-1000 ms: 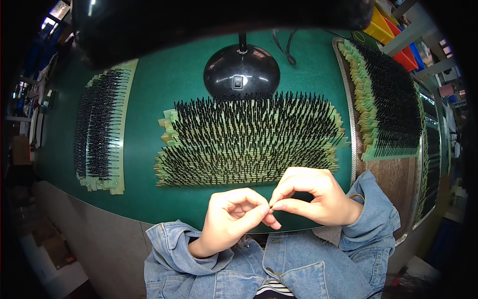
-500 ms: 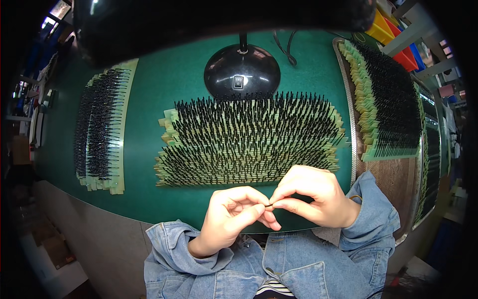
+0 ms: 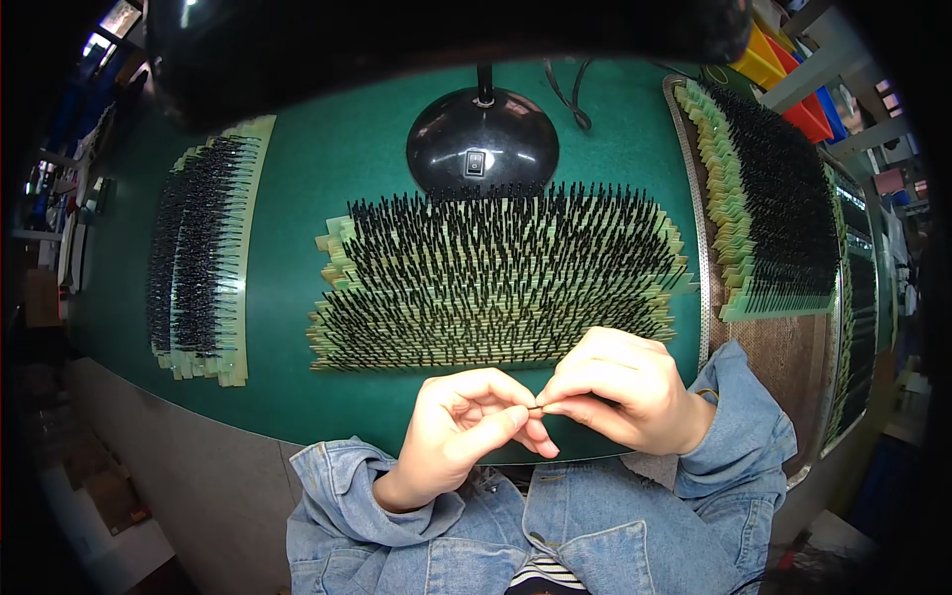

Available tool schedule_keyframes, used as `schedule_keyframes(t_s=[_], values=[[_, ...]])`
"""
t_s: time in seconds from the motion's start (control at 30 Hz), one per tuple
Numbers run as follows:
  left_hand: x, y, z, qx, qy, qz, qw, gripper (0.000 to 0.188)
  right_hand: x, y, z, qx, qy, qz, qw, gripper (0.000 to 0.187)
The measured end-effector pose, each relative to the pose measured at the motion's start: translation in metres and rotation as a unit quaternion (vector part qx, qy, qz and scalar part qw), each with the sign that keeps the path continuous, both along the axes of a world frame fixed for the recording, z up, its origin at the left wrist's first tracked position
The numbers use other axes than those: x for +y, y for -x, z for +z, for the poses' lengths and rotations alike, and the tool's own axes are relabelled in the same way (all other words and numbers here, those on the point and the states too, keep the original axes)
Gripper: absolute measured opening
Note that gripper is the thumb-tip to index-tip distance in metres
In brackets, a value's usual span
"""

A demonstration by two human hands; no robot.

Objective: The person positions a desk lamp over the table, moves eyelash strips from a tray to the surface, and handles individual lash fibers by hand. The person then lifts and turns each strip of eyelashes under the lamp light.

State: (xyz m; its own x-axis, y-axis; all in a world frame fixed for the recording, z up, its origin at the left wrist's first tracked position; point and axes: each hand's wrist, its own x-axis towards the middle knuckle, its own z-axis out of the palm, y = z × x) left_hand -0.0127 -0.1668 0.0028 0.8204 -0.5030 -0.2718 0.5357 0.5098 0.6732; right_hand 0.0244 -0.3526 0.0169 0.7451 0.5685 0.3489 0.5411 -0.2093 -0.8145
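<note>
In the head view, the only one there is, the small work sits a little past 5 o'clock from the middle of the picture, where a thin dark piece [image 3: 535,408] bridges the fingertips of both hands above the near edge of the green tabletop [image 3: 288,297]. The left hand [image 3: 461,431] pinches its end between thumb and forefinger, the other fingers loosely curled; the right hand [image 3: 635,392] closes thumb and forefinger on the opposite end, its back turned up. What has just changed is slight: a second ago the fingertips nearly met and hid most of the piece, whereas now a short dark length shows between them — so the piece is probably being worked between the fingers rather than set down. The right hand has also rolled a touch, its knuckles higher. Nothing else has moved: the block of green strips with black pins [image 3: 496,268] lies just beyond the hands, toward 12 o'clock from them, the black lamp base [image 3: 436,139] behind it; another pinned stack [image 3: 213,268] lies at 9 o'clock, and a third [image 3: 778,198] at 2 o'clock — on a brown tray [image 3: 759,362].
</note>
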Motion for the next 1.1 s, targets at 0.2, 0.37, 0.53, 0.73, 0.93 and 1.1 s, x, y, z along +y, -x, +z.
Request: schedule_keyframes(t_s=[0.2, 0.37, 0.53, 0.73, 0.93, 1.1], values=[[-0.0011, 0.0007, 0.0025, -0.035, -0.057, 0.009, 0.998, 0.009, 0.0006, 0.0039, 0.001, -0.051, 0.022, -0.007, 0.998, 0.018], [0.0017, -0.0017, 0.002, 0.014, -0.012, -0.014, 1.0, 0.008, 0.0007, 0.002, 0.0011, -0.093, 0.025, 0.01, 0.995, 0.023], [0.0018, -0.0012, 0.0035, 0.008, -0.018, -0.004, 1.0, 0.009, 0.0008, 0.0022, -0.0008, -0.078, 0.017, 0.003, 0.997, 0.021], [0.002, -0.0005, 0.0034, -0.017, -0.045, 0.002, 0.999, 0.009, -0.0001, 0.002, -0.0013, -0.037, 0.007, 0.003, 0.999, 0.017], [0.0024, -0.0002, 0.0016, -0.031, -0.052, -0.003, 0.998, 0.008, 0.0005, 0.0023, -0.0012, -0.028, 0.006, 0.004, 1.0, 0.017], [0.0022, 0.0003, 0.0016, -0.017, -0.042, 0.003, 0.999, 0.006, 0.0003, 0.0003, -0.0003, -0.008, 0.004, 0.013, 1.0, 0.016]])
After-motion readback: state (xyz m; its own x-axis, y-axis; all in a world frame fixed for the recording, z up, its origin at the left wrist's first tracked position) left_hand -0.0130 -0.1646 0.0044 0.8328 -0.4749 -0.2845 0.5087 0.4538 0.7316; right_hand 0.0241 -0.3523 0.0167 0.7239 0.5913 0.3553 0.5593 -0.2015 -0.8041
